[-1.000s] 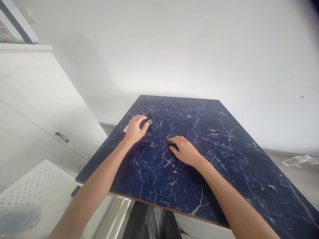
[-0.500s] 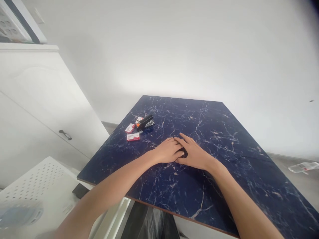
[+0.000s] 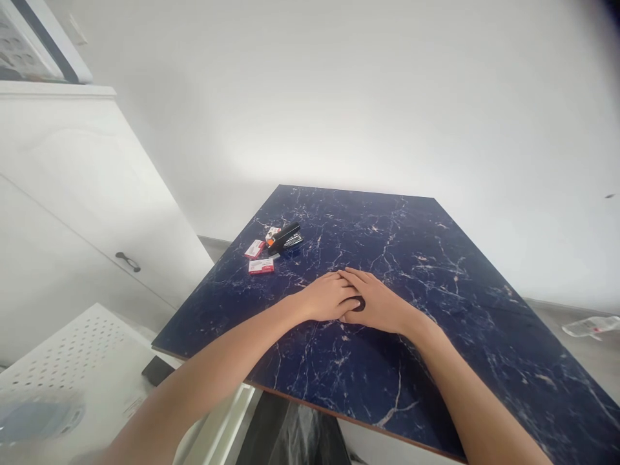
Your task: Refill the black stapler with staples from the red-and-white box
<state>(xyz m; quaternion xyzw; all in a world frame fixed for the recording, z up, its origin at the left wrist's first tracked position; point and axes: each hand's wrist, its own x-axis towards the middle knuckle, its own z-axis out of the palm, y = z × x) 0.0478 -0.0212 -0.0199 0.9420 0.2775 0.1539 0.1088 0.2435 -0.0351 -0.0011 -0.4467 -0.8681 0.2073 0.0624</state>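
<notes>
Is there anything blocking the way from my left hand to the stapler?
Nothing visible stands between your left hand and the black stapler. The nearest red-and-white box lies left of that straight path.

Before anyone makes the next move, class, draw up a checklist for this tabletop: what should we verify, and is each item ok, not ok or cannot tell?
1. Left hand and right hand apart from the black stapler: ok.
2. Hands separate from each other: not ok; they touch, fingers overlapping.
3. Nothing under the hands: cannot tell; the palms are hidden.
4. Stapler lying within the edges of the blue marbled tabletop: ok.
5. All red-and-white boxes in full view: not ok; one is partly behind the stapler.
6. Stapler loaded: cannot tell; its inside does not show.
</notes>
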